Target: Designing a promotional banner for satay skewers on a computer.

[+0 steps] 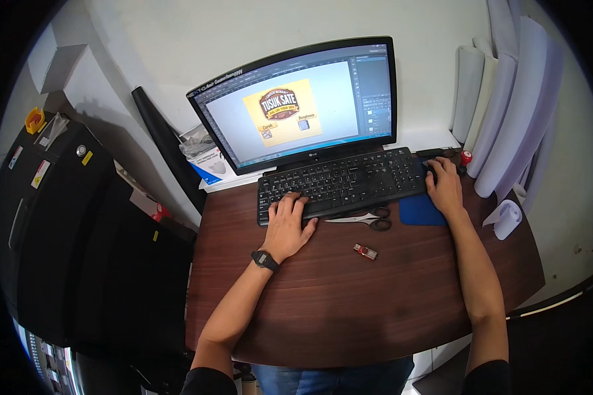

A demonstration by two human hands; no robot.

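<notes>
My left hand [285, 227] lies on the left end of a black keyboard [349, 178], its fingers spread over the keys and the thumb off the front edge. A dark watch [265, 260] is on that wrist. At the keyboard's right end, my right hand [445, 185] curves over a dark computer mouse, mostly hidden beneath it, at the top of a blue mouse pad [420, 210]. Behind the keyboard a black monitor [296, 105] shows a design program with a yellow square layout and a brown badge on a white canvas.
Scissors [366, 218] with black handles lie before the keyboard, a red and silver USB stick [366, 251] nearer me. Right of my arm sit a small white roll [507, 219] and tall paper rolls [507, 112]. A box [212, 166] stands left, beside a large black machine [85, 243].
</notes>
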